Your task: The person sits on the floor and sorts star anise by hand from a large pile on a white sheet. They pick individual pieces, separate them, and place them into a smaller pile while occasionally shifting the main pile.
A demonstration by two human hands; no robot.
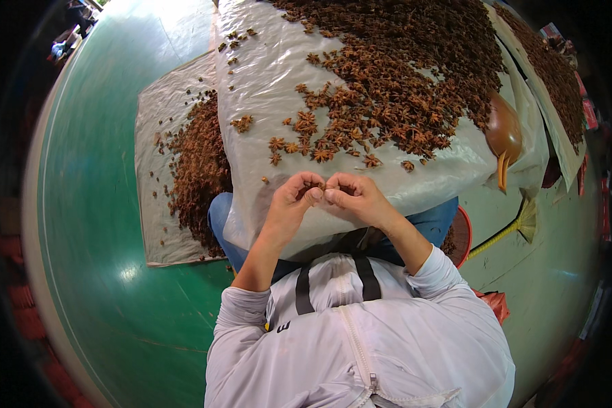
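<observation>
My left hand and my right hand meet fingertip to fingertip over the near edge of a plastic-covered table. Pinched between them is a small brown piece of star anise, mostly hidden by the fingers. Just beyond my hands, loose star anise pods lie scattered on the plastic. They thicken into a large heap of star anise towards the far right. One small brown bit rests beside my left hand.
A second brown pile lies on a pale sheet on the green floor at left. At the table's right edge sits a brown plastic scoop. Below it are a broom and a red-rimmed basket. Another laden sheet stands farther right.
</observation>
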